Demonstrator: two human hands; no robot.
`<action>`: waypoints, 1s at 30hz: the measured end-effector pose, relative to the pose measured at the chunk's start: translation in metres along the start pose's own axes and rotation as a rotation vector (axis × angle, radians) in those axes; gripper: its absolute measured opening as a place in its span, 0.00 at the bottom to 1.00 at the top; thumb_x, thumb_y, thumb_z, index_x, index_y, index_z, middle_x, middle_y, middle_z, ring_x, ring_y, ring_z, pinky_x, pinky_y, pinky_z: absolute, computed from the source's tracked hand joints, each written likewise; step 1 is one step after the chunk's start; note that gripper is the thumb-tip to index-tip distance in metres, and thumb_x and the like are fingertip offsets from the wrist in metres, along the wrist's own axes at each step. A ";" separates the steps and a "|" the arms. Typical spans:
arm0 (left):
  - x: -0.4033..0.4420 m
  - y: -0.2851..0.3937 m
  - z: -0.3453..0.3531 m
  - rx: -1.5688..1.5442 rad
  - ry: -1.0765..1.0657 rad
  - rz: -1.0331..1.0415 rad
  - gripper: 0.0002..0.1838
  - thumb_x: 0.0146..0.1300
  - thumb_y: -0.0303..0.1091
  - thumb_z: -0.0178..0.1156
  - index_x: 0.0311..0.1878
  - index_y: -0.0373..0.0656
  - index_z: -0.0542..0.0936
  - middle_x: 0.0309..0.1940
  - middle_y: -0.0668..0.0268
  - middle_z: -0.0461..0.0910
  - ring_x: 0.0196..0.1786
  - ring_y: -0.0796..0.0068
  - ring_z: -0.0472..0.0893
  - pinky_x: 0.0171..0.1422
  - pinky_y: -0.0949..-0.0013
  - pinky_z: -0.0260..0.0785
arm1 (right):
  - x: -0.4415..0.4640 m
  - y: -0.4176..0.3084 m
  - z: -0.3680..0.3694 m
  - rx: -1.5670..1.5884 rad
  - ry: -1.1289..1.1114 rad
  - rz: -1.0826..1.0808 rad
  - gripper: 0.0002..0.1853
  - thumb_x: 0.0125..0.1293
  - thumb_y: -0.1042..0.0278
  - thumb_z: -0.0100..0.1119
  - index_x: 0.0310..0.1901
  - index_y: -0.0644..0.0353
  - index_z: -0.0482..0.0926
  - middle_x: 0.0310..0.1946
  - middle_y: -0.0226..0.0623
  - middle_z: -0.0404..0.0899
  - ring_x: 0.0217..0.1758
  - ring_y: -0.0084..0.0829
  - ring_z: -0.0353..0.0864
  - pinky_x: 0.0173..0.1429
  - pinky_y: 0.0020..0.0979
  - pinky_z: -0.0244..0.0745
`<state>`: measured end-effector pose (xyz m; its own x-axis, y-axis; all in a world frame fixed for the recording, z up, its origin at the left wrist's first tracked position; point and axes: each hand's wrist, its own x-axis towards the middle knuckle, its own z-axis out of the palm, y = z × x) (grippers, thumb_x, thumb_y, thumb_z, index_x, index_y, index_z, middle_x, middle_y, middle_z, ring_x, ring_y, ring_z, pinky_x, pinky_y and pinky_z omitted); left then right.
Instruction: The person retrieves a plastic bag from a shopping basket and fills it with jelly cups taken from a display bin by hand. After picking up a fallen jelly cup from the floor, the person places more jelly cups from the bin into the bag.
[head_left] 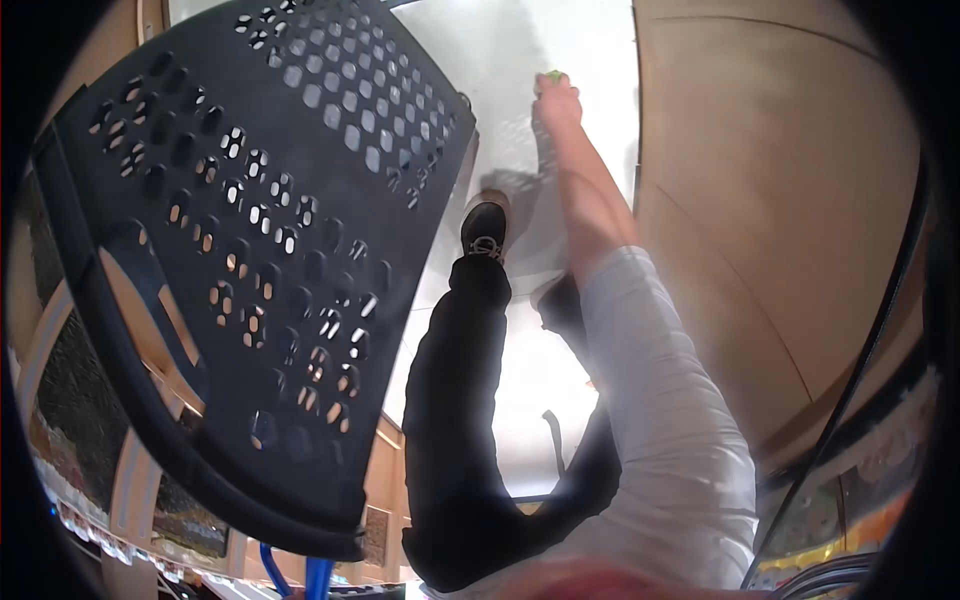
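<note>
My right hand [558, 102] reaches out at the far end of my stretched arm, low over the white floor. Its fingers are closed around a small green thing [555, 76], of which only a bit shows; I cannot make out its kind. On the left, a large black plastic basket [290, 180] with rows of oval holes and a handle opening takes up much of the view. It stands tilted beside my legs. My left hand is out of sight, so whether it touches the basket does not show.
My black-trousered legs [455, 370] and a dark shoe [485, 225] are on the white floor [500, 60]. A beige panel [760, 200] runs along the right. Blue tubes [318, 575] show below the basket. A dark cable [860, 370] crosses the right side.
</note>
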<state>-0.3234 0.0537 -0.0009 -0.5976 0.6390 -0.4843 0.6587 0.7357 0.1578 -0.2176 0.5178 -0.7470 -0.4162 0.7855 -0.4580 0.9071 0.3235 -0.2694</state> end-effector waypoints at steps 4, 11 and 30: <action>-0.037 -0.024 -0.017 0.061 -0.128 -0.078 0.24 0.63 0.49 0.62 0.51 0.37 0.81 0.30 0.53 0.81 0.27 0.54 0.80 0.32 0.56 0.73 | -0.033 0.016 0.015 0.251 0.028 -0.029 0.22 0.61 0.65 0.58 0.59 0.52 0.74 0.49 0.48 0.76 0.48 0.50 0.78 0.55 0.42 0.75; -0.086 -0.014 0.008 -0.080 -0.196 -0.247 0.28 0.66 0.41 0.57 0.66 0.39 0.72 0.46 0.48 0.80 0.42 0.53 0.81 0.51 0.60 0.73 | -0.168 -0.018 -0.080 1.994 -0.451 0.358 0.14 0.73 0.62 0.52 0.55 0.59 0.73 0.43 0.46 0.80 0.44 0.33 0.81 0.39 0.26 0.80; 0.048 0.102 -0.057 -0.038 -0.107 0.120 0.21 0.63 0.44 0.54 0.52 0.42 0.82 0.38 0.46 0.83 0.40 0.44 0.82 0.44 0.49 0.74 | -0.572 -0.070 -0.623 2.173 -0.687 0.001 0.12 0.72 0.58 0.51 0.46 0.57 0.73 0.45 0.38 0.77 0.46 0.35 0.82 0.44 0.34 0.80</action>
<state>-0.3109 0.1724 0.0410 -0.4622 0.6967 -0.5487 0.7036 0.6647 0.2512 -0.0037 0.3740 0.0619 -0.7983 0.3931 -0.4562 -0.3023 -0.9168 -0.2611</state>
